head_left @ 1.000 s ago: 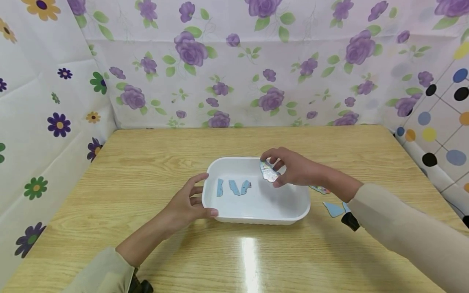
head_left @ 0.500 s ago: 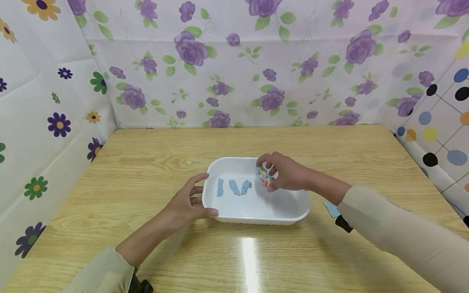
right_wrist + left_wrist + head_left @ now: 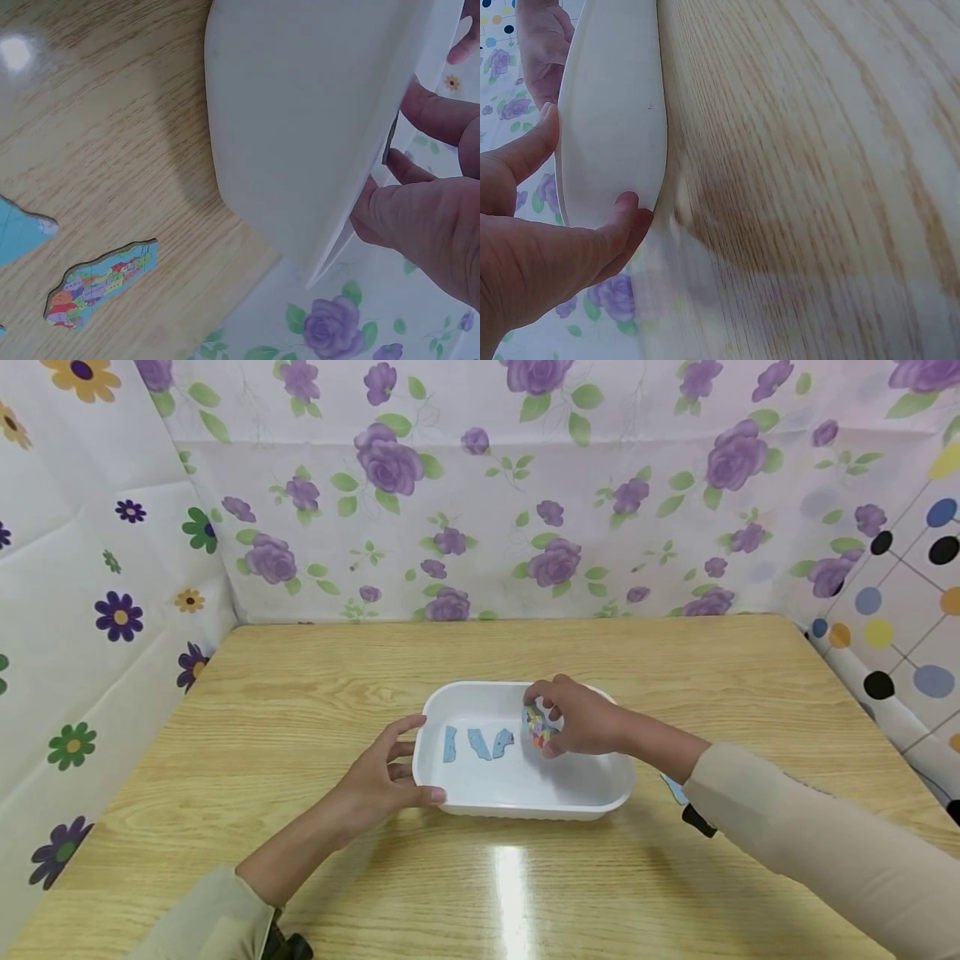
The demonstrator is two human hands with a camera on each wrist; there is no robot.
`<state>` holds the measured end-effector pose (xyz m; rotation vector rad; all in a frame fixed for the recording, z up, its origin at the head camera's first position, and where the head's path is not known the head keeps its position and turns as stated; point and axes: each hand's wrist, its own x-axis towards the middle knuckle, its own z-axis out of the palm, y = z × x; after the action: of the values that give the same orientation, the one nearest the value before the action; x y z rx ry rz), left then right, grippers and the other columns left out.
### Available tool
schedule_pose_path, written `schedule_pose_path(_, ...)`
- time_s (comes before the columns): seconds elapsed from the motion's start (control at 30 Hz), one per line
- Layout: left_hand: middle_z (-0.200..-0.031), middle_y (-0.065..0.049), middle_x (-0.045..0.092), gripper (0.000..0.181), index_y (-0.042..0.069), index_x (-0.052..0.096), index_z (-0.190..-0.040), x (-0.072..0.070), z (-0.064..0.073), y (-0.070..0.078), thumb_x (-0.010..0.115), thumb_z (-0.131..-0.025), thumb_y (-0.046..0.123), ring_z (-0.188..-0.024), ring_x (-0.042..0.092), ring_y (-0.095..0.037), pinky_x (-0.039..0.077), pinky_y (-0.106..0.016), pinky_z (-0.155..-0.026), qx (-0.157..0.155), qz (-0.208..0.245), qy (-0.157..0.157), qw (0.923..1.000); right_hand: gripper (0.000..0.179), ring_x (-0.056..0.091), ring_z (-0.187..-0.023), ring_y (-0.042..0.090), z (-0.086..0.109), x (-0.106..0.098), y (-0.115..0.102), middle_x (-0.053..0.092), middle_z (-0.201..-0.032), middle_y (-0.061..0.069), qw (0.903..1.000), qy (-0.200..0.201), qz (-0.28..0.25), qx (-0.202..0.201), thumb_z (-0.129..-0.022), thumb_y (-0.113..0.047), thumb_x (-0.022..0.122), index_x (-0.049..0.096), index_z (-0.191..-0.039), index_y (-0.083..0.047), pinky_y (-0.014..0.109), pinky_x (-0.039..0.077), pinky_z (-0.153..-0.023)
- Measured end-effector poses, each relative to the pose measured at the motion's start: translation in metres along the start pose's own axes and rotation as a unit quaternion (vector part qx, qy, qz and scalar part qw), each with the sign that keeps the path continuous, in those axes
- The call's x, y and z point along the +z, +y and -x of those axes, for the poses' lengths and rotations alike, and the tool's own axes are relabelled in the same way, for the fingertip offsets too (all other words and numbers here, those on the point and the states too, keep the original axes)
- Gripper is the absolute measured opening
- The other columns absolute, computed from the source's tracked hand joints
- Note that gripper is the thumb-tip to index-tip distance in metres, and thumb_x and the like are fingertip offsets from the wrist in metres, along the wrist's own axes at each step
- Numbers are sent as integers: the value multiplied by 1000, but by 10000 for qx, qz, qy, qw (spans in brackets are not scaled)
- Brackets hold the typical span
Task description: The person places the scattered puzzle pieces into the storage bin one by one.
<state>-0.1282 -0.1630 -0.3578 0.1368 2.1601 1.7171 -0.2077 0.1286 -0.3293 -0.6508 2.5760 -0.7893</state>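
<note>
A white plastic tray [image 3: 517, 787] stands on the wooden table. My left hand [image 3: 381, 774] grips its left end, thumb at the front corner of the rim and fingers spread along the outside. Over the tray's right half, my right hand [image 3: 588, 718] pinches a multicoloured map puzzle piece [image 3: 536, 727] with a light blue border, held tilted inside the walls. In the right wrist view only a thin dark edge of this piece [image 3: 391, 139] shows. Three light blue puzzle pieces, a narrow strip [image 3: 450, 744], a slanted one [image 3: 479, 744] and a curved one [image 3: 502, 744], lie apart from the held piece in the tray's left half.
Right of the tray, a coloured map piece [image 3: 101, 286] and a blue piece [image 3: 24, 229] lie on the table [image 3: 315, 693]; my right sleeve [image 3: 795, 827] hides most of them in the head view. A flowered cloth [image 3: 480, 527] hangs behind the table.
My right hand has moved slightly left and lower into the tray, and the map piece has turned so its colours show. My left hand and the tray have stayed put.
</note>
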Motion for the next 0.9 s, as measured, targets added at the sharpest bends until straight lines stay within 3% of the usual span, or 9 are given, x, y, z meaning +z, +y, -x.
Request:
schedule_pose_path(0.43, -142, -20, 41, 101, 20, 21, -151, 1, 1, 2, 84, -73, 11, -117, 56, -36, 51, -39, -90, 0, 16, 15, 10000, 66, 52, -113, 32, 11, -8, 1, 47, -124, 21, 9985, -15, -481, -270, -77, -6, 79, 48, -135, -6, 41, 48, -89)
schedule_pose_path(0.7, -142, -20, 41, 101, 20, 21, -151, 1, 2, 1, 84, -73, 11, -118, 55, -36, 51, -39, -90, -8, -7, 42, 10000, 66, 53, -115, 29, 22, -17, -4, 48, -125, 15, 9946, -142, -870, -545, -81, -10, 78, 46, -139, -12, 38, 51, -86)
schedule_pose_path(0.9, -142, -20, 41, 101, 20, 20, -151, 1, 1, 1, 84, -73, 12, -118, 55, -36, 52, -40, -90, -1, 32, -3, 10000, 65, 55, -116, 30, 32, -35, 8, 48, -128, 18, 9929, 143, -1049, -534, -83, -12, 76, 46, -141, -15, 39, 53, -84)
